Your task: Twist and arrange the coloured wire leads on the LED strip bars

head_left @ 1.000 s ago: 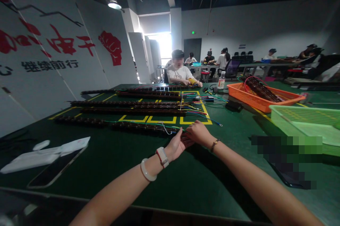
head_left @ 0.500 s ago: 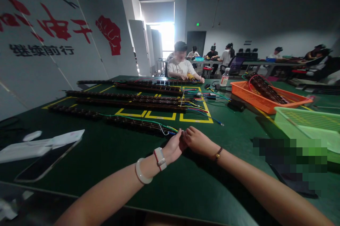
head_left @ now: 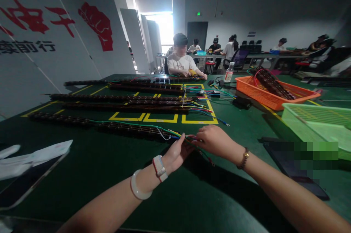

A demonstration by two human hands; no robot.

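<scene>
My left hand [head_left: 177, 152] is closed around the coloured wires [head_left: 172, 132] at the near end of a long dark wire harness [head_left: 131, 129]. My right hand [head_left: 214, 140] pinches the same bundle just to the right, fingers bent over it. Loose wire ends with ring terminals [head_left: 213, 164] stick out below the right hand. A thin white tie [head_left: 163, 134] loops from the harness near my left fingers. Further back, more long dark harnesses [head_left: 123, 107] lie side by side across yellow-taped outlines.
An orange basket [head_left: 274, 99] holding a dark bundle and a green basket [head_left: 315, 116] stand at right. A dark, partly pixelated flat object [head_left: 287, 163] lies before them. A phone [head_left: 33, 178] lies at left. A bottle [head_left: 229, 73] stands near a person [head_left: 181, 61] seated opposite.
My right hand has shifted right and slightly apart from my left, and the wire ends now show below it. The camera view has turned a little to the right.
</scene>
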